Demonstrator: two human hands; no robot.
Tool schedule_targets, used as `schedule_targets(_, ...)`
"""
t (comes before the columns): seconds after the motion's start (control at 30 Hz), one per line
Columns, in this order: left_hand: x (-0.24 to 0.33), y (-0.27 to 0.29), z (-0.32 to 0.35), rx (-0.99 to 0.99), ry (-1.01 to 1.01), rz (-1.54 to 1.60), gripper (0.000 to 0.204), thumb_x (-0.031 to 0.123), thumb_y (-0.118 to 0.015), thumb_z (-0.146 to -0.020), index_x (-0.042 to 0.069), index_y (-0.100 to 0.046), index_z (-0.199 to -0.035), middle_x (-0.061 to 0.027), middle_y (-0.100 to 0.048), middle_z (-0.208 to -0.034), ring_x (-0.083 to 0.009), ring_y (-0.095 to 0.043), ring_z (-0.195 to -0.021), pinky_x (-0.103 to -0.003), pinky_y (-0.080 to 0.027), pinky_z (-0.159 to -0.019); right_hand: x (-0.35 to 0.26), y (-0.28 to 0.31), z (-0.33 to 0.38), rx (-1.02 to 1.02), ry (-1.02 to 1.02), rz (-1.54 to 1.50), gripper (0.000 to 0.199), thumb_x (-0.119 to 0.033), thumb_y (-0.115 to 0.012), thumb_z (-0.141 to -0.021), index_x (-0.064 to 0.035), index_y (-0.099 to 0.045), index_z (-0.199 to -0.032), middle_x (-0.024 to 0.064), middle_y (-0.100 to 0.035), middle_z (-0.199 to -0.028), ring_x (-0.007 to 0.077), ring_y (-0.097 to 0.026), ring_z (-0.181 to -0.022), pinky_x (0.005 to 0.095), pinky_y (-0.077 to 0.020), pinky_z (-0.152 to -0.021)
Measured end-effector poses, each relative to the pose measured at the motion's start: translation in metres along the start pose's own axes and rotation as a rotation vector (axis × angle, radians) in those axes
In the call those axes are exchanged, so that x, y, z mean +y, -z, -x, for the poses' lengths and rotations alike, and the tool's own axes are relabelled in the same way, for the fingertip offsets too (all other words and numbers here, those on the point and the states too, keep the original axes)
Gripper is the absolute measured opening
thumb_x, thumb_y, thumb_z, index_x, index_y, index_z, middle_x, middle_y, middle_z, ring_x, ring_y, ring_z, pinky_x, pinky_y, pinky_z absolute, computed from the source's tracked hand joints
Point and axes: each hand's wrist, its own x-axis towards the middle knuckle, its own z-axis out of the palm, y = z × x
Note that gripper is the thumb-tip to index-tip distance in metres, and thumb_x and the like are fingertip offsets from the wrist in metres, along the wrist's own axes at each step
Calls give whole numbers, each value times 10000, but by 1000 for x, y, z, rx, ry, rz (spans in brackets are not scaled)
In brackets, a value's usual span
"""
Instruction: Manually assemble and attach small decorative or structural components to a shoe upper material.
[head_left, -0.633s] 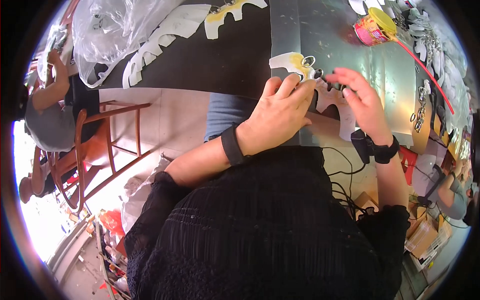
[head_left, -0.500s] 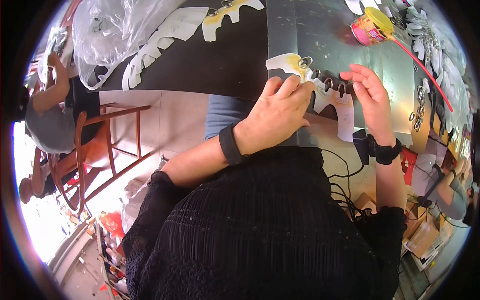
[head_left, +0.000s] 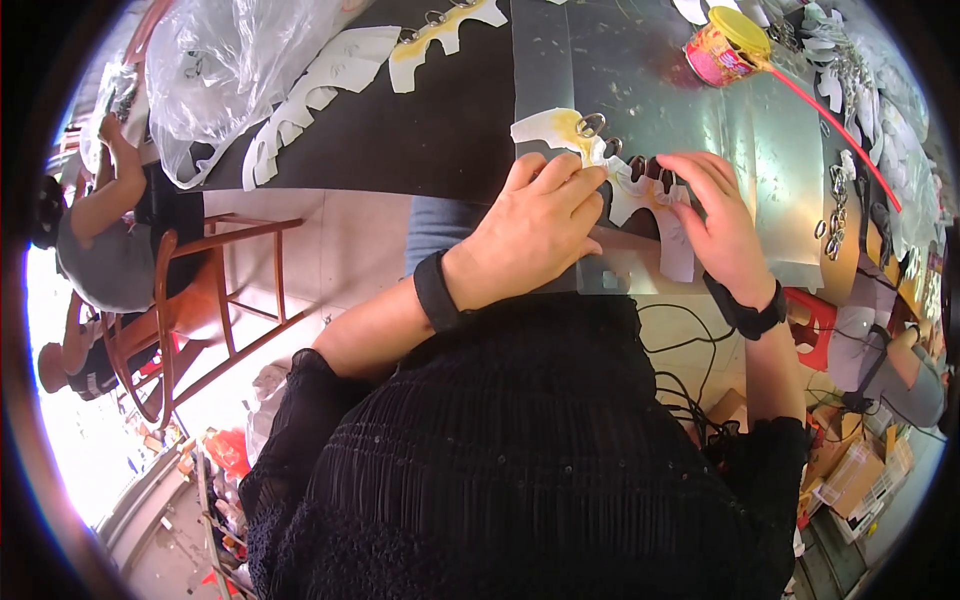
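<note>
Left hand: the left hand (head_left: 535, 225) lies palm down at the near edge of the bench (head_left: 420, 140), fingers stretched forward and pressed flat on the white cut-out piece (head_left: 600, 170); it pins the piece rather than closing round it.
Right hand: the right hand (head_left: 722, 222) rests just beside the left, fingers curled down onto the right part of the same piece; whether they pinch it or only press on it cannot be told.
Cut-out piece: white, notched outline, with a yellow smear and metal rings (head_left: 592, 125) along its top; it lies on the shiny metal sheet (head_left: 640, 70) at the near edge of the bench, between and under both hands.
Wrists: a black band on each.
Far right of the bench: a pink tub with a yellow lid (head_left: 728, 45), with a red stick (head_left: 840, 135) running from it toward the right edge.
Far left corner: a clear plastic bag (head_left: 240, 70), with more white cut-outs (head_left: 320, 85) beside it.
Left of the bench: a wooden chair (head_left: 215, 300) and a seated person (head_left: 105, 240).
</note>
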Motion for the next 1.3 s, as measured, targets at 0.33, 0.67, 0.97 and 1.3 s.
schedule_targets(0.33, -15, 28, -24, 83, -64, 13, 413, 223, -737, -635, 74, -585, -990, -56, -520, -1183, -250, -473, -1067, -389, -354, -882, -5, 3, 2, -136, -340, -294, 302, 71, -648, -714, -11, -546, -986, 92, -543, -920, 177, -559, -787, 287, -475, -658)
schedule_targets(0.67, 28, -1, -4, -112, -156, 189, 457, 243, -740, -625, 51, -560, -999, -76, -509, -1185, -242, -441, -1145, -408, -331, -918, -2, 1, 7, 9, -335, -336, 226, 88, -568, -782, 5, -548, -991, 97, -564, -932, 182, -564, -740, 278, -462, -675)
schedule_targets(0.97, 36, -4, -4, -179, -144, 156, 513, 240, -737, -658, 47, -528, -1085, -80, -497, -1201, -237, -414, -1172, -424, -311, -939, -3, 3, 17, 101, -230, -190, 144, 39, -539, -832, -16, -589, -955, 102, -549, -944, 239, -565, -802, 300, -465, -685)
schedule_targets(1.3, 39, -3, -4, -174, -125, 141, 529, 236, -734, -670, 43, -519, -1114, -86, -482, -1249, -248, -411, -1173, -436, -304, -951, 3, -4, 26, 102, -112, -193, 191, 46, -560, -813, -47, -630, -964, 86, -520, -953, 227, -561, -810, 303, -459, -693)
